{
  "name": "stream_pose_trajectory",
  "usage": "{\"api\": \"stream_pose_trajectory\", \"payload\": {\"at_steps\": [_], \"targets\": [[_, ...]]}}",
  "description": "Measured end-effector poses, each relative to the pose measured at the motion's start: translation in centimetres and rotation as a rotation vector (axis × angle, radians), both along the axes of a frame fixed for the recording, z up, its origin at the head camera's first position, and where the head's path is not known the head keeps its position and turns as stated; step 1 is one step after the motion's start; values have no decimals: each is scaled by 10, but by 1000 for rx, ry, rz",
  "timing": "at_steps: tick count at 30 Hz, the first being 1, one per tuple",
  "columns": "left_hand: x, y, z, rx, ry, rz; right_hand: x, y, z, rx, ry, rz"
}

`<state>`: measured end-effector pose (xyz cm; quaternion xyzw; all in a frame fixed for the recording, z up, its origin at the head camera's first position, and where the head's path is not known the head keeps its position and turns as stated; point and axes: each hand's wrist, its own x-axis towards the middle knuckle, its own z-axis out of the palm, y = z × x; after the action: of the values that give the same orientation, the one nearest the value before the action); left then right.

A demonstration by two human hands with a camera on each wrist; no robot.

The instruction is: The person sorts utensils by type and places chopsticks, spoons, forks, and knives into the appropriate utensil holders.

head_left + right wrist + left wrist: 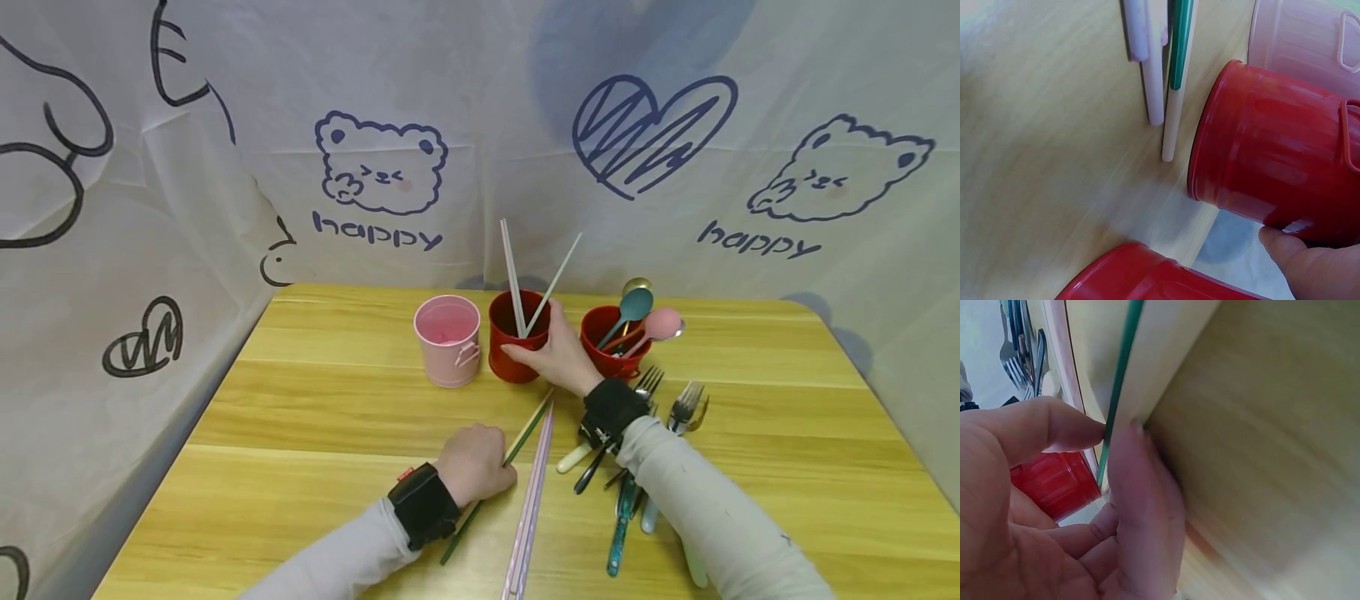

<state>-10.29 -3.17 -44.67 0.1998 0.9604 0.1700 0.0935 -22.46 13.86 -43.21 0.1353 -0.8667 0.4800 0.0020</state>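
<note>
My left hand (474, 463) pinches a green chopstick (463, 533) and a pale wooden chopstick (527, 427) between thumb and fingers, low over the table. Seen from the left wrist, the green chopstick (1124, 356) runs right by the thumb tip. My right hand (562, 354) grips a red bucket (504, 362) by its right side, thumb at the front and fingers behind. Several white chopsticks (511, 265) lean in that bucket. Beside the left hand lie pink and lilac chopsticks (532, 502), their far ends pointing toward the red bucket.
A pink bucket (450, 368) stands left of the gripped one. To the right, another red bucket (609, 364) holds several spoons, among them a teal spoon (636, 303) and a pink spoon (662, 323). Forks (686, 407) and other cutlery lie under and around the right forearm.
</note>
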Motion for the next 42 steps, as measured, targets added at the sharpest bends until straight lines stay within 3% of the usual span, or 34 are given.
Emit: {"api": "stream_pose_trajectory", "payload": {"at_steps": [10, 20, 24, 31, 42], "targets": [[5, 1, 1, -52, 54, 28, 1, -1, 0, 5, -11, -7], [5, 1, 4, -37, 33, 30, 1, 0, 0, 1, -4, -4], [4, -4, 5, 15, -8, 17, 1, 0, 1, -3, -7, 1], [3, -18, 6, 178, -91, 8, 1, 0, 2, -1, 1, 4], [1, -42, 18, 295, -138, 22, -1, 1, -2, -11, 18, 14]]}}
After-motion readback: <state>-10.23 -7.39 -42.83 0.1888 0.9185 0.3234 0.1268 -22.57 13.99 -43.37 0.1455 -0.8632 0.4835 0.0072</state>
